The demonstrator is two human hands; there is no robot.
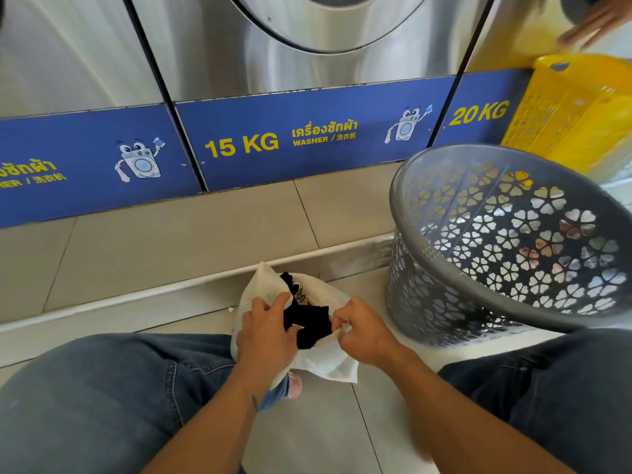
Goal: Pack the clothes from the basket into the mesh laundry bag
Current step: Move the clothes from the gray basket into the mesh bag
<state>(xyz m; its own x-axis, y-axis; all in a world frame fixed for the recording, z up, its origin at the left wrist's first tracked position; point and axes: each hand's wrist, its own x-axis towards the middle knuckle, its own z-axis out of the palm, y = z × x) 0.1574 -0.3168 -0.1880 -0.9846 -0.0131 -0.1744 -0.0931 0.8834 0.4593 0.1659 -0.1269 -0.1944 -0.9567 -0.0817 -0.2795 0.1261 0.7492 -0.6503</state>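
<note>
hands grip mesh bag rim; dark clothes inside | grey basket seemingly empty

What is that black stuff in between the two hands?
Dark clothing sits between the left hand and right hand, poking from the open mouth of the white mesh bag, in the head view.

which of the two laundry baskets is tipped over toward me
The grey basket with flower cut-outs, tilted with its mouth facing you. The yellow basket stands behind it by the washers.
</note>
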